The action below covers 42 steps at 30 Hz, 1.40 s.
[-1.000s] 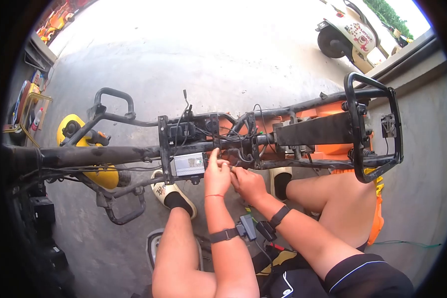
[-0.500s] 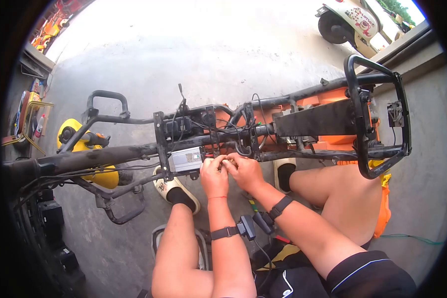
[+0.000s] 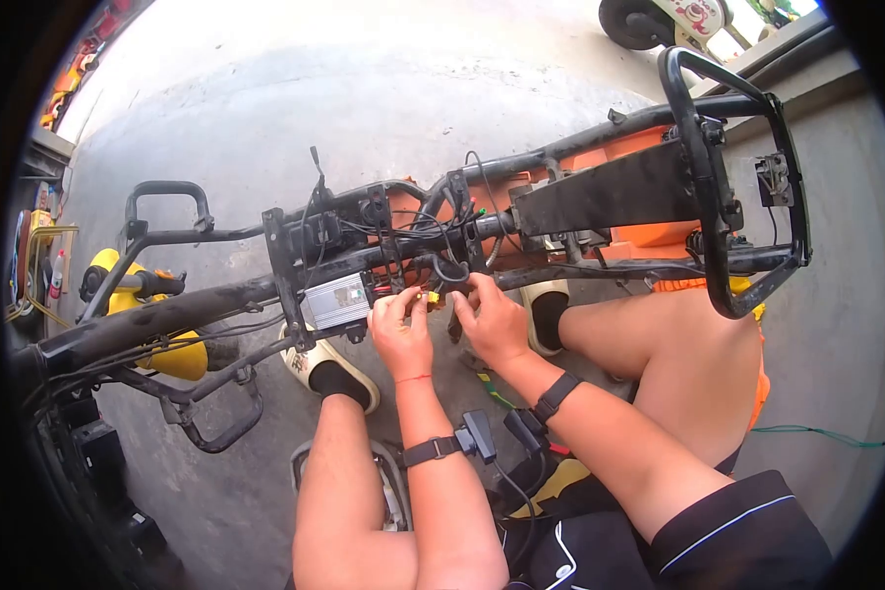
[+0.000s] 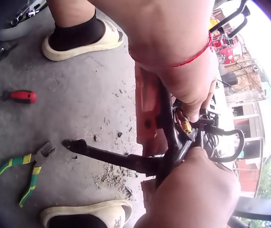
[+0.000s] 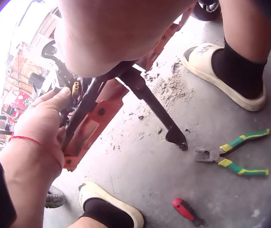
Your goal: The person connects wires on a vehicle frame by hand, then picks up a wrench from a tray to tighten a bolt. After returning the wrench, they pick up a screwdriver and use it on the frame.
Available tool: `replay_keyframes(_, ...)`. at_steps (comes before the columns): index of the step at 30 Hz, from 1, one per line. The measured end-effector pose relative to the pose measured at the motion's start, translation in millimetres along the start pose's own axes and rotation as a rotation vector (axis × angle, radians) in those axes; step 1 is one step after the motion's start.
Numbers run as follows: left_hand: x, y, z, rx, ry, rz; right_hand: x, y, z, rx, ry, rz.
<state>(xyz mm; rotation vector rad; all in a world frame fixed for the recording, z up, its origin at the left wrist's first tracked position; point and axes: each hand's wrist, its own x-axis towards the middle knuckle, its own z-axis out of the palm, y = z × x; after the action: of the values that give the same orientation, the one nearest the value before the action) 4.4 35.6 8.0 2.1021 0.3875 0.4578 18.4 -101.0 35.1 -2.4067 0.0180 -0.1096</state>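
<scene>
A small yellow wire connector [image 3: 431, 296] shows at the tips of my left hand [image 3: 403, 339], whose thumb and fingers pinch at it beside a finned silver box [image 3: 338, 301]. Red wires run into the connector [image 4: 187, 127] in the left wrist view. To the right, my right hand [image 3: 494, 320] is bent at the frame rail, fingertips close to a looped black cable [image 3: 450, 269]; I cannot tell whether it grips the cable. Both hands work over the black scooter frame [image 3: 364, 258], and the right hand's fingertips are hidden in its own wrist view.
Pliers with green and yellow handles [image 5: 242, 152] and a red-handled screwdriver [image 5: 185, 209] lie on the concrete floor. A black stand leg [image 5: 154, 107] juts down from the frame. Orange body panels [image 3: 649, 241] sit beneath the frame. A cream scooter [image 3: 683, 22] is parked behind.
The hands, joined at the fingertips earlier, have drawn apart, and the yellow connector now shows between them. The view has shifted, bringing the frame lower on the left.
</scene>
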Motion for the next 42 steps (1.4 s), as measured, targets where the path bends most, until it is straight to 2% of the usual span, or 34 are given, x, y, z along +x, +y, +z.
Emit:
replay_keyframes(4, -0.6, 0.3, -1.0, -0.048, -0.018, -0.028, 1.8, -3.3, 2.7, -0.070, 0.007, 0.072)
replay_keyframes(7, -0.1, 0.8, -1.4, -0.006, -0.007, -0.005, 10.3, -1.8, 4.8, -0.177, 0.027, -0.070)
replay_keyframes(11, -1.0, -1.3, -1.5, -0.071, -0.003, -0.030, 11.7, -0.7, 6.6, -0.182, -0.017, -0.081)
replay_keyframes(13, -2.2, -2.5, -0.8, -0.082, 0.004, -0.042, 13.1, -1.4, 11.0, 0.064, -0.047, -0.025)
replay_keyframes(14, -3.0, -3.3, 0.6, -0.098, 0.016, -0.049, 15.5, -0.8, 13.4, 0.061, -0.053, -0.023)
replay_keyframes(16, -4.3, -3.5, 0.5, -0.083, 0.020, -0.065, 23.0, -13.7, 7.2, 0.849, -0.342, 0.628)
replay_keyframes(17, -4.2, -4.5, 1.0, -0.072, 0.020, -0.046, 25.2, -19.6, -1.7, 0.940, -0.432, 0.688)
replay_keyframes(18, -3.8, -5.3, 1.7, -0.061, 0.020, -0.025, 26.9, -17.2, -3.0, 0.930, -0.436, 0.693)
replay_keyframes(21, -3.7, -6.2, 2.4, -0.046, 0.024, -0.009, 32.3, -7.8, -2.9, 1.395, -0.702, 0.875)
replay_keyframes(28, -1.7, -3.3, 4.9, -0.040, 0.033, -0.019, 33.8, 15.8, 5.6, 1.648, -0.909, 0.765)
replay_keyframes(40, -2.2, -2.1, 5.0, -0.018, 0.049, -0.026, 28.9, 28.4, 17.4, 1.806, -0.972, 0.772)
replay_keyframes(42, -3.0, -1.1, 6.3, -0.027, 0.047, -0.051, 28.4, 30.2, 12.6, 1.738, -0.932, 0.808)
